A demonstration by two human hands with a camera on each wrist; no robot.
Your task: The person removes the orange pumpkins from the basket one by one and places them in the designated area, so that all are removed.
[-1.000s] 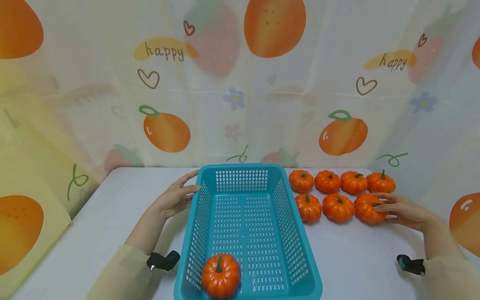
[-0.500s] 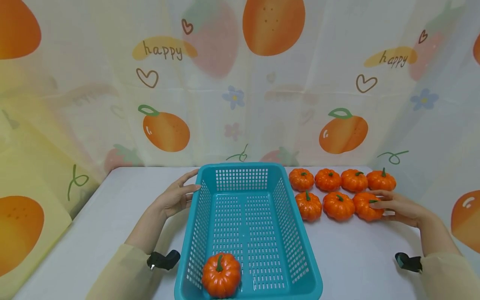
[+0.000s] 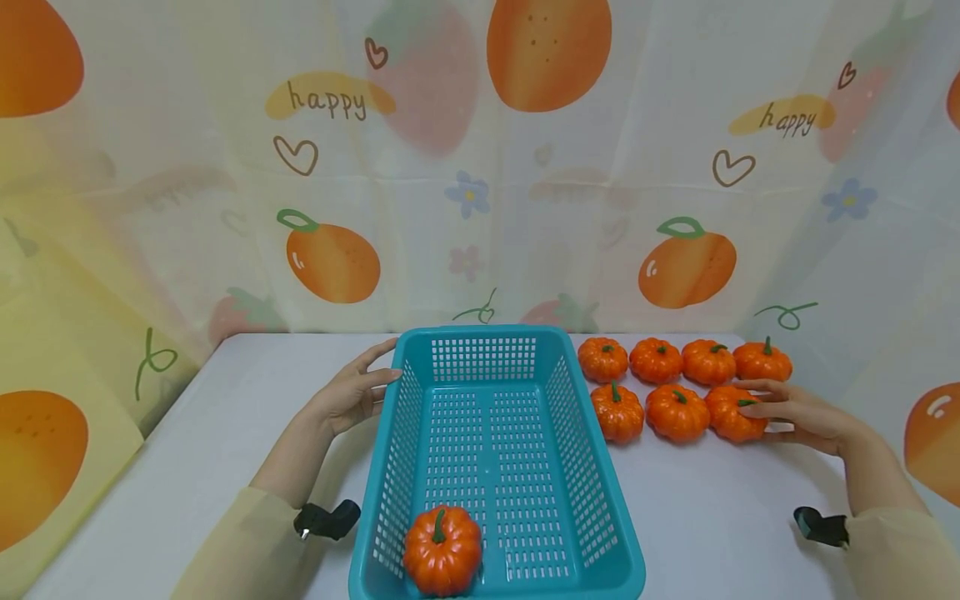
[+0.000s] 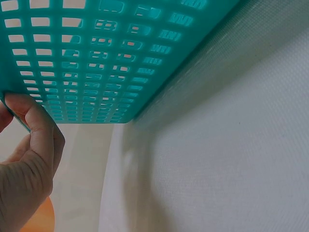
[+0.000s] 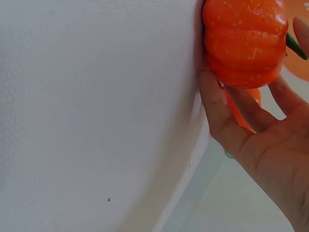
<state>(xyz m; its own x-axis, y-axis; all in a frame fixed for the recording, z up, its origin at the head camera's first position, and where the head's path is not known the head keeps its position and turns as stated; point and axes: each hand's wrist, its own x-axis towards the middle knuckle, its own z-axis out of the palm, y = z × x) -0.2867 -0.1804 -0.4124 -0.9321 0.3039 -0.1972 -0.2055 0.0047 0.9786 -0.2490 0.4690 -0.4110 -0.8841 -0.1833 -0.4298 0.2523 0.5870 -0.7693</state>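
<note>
A long turquoise plastic basket (image 3: 487, 467) with slotted walls stands in the middle of the table. My left hand (image 3: 348, 400) holds its left rim near the far end; in the left wrist view the thumb and fingers pinch the edge. One orange pumpkin (image 3: 442, 552) with a green stem sits in the basket's near left corner. My right hand (image 3: 802, 417) grips another pumpkin (image 3: 727, 414), the rightmost of the front row, from its right side. In the right wrist view this pumpkin (image 5: 246, 46) rests on the table, fingers spread around its side and one beside the stem.
Right of the basket, several more pumpkins (image 3: 656, 360) stand close together in two rows on the white table (image 3: 720, 517). The nearest pumpkin (image 3: 617, 413) is right by the basket's wall. A fruit-patterned curtain (image 3: 480, 250) hangs behind the table.
The pumpkin at my right hand has shifted slightly left toward its neighbour, the hand moving with it, and over the last half second has barely moved. My left hand and the basket stay put.
</note>
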